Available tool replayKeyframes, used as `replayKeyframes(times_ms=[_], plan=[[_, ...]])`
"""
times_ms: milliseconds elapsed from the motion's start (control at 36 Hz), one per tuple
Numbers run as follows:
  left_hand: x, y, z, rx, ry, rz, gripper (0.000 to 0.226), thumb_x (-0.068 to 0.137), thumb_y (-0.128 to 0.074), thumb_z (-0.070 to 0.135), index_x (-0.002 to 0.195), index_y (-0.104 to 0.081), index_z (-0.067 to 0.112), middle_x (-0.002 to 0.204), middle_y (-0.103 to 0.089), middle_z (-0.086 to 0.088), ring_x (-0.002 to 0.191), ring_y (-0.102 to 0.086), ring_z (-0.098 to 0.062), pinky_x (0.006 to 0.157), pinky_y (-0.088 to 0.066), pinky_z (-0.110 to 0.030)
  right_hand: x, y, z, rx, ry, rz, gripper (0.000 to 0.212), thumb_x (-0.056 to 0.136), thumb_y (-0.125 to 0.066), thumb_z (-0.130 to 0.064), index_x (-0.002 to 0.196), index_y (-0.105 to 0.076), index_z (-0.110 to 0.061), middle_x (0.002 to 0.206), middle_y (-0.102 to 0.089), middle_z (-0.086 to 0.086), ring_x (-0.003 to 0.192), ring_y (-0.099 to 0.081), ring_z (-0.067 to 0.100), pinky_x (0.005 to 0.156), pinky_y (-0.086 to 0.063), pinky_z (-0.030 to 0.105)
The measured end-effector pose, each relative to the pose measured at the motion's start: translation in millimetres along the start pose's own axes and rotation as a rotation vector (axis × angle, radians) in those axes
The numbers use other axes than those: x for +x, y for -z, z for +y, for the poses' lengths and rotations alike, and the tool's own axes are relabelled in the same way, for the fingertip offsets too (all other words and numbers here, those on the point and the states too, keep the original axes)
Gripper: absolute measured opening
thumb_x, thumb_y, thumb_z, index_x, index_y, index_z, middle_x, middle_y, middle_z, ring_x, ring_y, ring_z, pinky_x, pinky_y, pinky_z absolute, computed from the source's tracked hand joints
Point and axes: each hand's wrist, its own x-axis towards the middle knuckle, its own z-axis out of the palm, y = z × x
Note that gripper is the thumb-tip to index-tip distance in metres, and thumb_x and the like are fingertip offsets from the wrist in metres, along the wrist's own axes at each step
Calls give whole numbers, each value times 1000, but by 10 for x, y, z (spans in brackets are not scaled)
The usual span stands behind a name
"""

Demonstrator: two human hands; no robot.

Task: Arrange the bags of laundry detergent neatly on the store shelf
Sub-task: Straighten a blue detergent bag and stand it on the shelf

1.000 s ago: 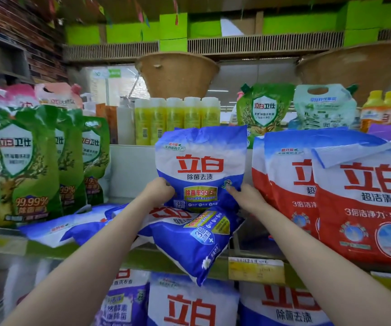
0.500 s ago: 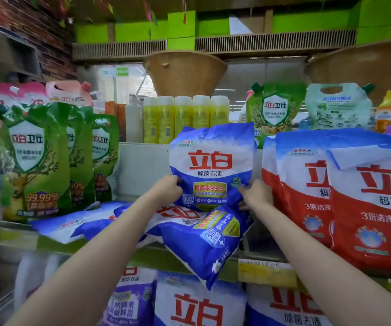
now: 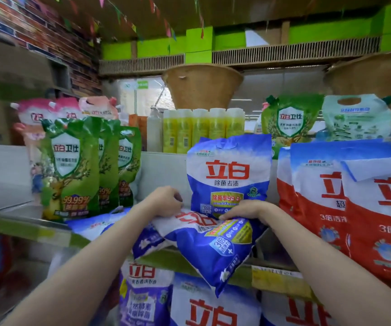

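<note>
Gripping the top edge of a slumped blue bag point(image 3: 215, 250), both hands curl their fingers onto it: the left hand point(image 3: 166, 202) on its upper left corner, the right hand point(image 3: 242, 211) on its upper right. This bag lies tilted over the front lip of the shelf point(image 3: 55, 234), its lower corner hanging past the edge below the hands. Directly behind the hands an upright blue bag point(image 3: 228, 175) stands on the shelf, its bottom hidden by them. Under the left forearm more blue bags point(image 3: 98, 225) lie flat. Beyond the right hand stand tall red bags point(image 3: 331, 203), just beside the upright blue one. Left of the left hand stands a row of green pouches point(image 3: 69, 168), with pink pouches point(image 3: 48, 114) behind them. Farther back, above both hands, yellow bottles point(image 3: 203, 129) line up under a brown basket point(image 3: 202, 84). Below the shelf, further bags point(image 3: 213, 309) fill the lower level.
</note>
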Motion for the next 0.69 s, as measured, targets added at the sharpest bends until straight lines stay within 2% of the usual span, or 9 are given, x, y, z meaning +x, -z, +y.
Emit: replayKeyframes(times_ms=[139, 250, 333, 389, 417, 500, 556, 611, 694], plan=[[-103, 154, -139, 21, 115, -63, 42, 86, -58, 37, 115, -65, 7, 117, -65, -9, 106, -60, -26, 86, -47, -30, 42, 12, 14, 115, 23, -16, 12, 79, -71, -26, 84, -65, -17, 90, -70, 4, 79, -65, 18, 76, -52, 28], [-123, 264, -214, -217, 103, 40, 37, 79, -68, 13, 115, -63, 3, 105, -61, -6, 104, -59, -22, 79, -43, -24, 47, 50, 49, 270, 193, 49, 11, 80, -67, -16, 86, -69, -8, 87, -71, 10, 74, -65, 23, 80, -50, 32], [-111, 354, -225, -533, 92, 164, 30, 74, -70, -5, 103, -65, 1, 93, -62, -12, 89, -57, -21, 78, -49, -32, -73, 139, -25, 547, 402, 80, 13, 81, -64, -3, 89, -71, -11, 76, -72, 7, 66, -67, 19, 73, -49, 32], [-101, 426, -206, -640, 51, 331, 14, 76, -68, -4, 84, -65, 7, 80, -62, -13, 82, -57, -22, 70, -47, -33, -146, 194, -115, 721, 553, 192, 18, 81, -63, 2, 85, -69, -14, 64, -71, -5, 57, -65, 7, 70, -49, 28], [-87, 466, -191, -623, 36, 431, 11, 79, -69, 3, 88, -65, 9, 83, -62, -10, 84, -57, -22, 70, -44, -31, -166, 220, -156, 774, 600, 284, 18, 82, -63, 1, 87, -68, -16, 61, -70, -9, 55, -64, 3, 69, -50, 24], [-70, 566, -80, -655, 50, 642, 57, 83, -68, 32, 126, -45, 4, 110, -56, -7, 102, -54, -20, 90, -43, -31, -219, 257, -238, 813, 684, 637, 15, 85, -65, -10, 85, -67, -25, 70, -68, -12, 70, -63, 7, 71, -49, 23], [-73, 563, 24, -773, 89, 577, 76, 79, -68, 46, 132, -36, 2, 120, -55, -12, 108, -55, -25, 98, -45, -39, -207, 245, -223, 799, 662, 889, 7, 89, -61, -18, 91, -68, -18, 75, -62, -6, 76, -57, 14, 70, -43, 27], [-110, 457, 133, -865, 103, 365, 85, 76, -68, 53, 136, -34, 2, 123, -57, -13, 105, -58, -25, 96, -48, -41, -198, 223, -204, 758, 608, 1122, 12, 93, -55, -20, 97, -64, -13, 73, -55, -3, 73, -50, 15, 60, -35, 20], [-173, 145, 312, -898, 67, 9, 67, 83, -68, 34, 135, -32, 13, 115, -60, -8, 104, -61, -23, 91, -49, -38, -224, 175, -154, 797, 605, 1114, 4, 91, -56, -17, 95, -57, -15, 74, -51, -1, 68, -46, 15, 54, -32, 16]])
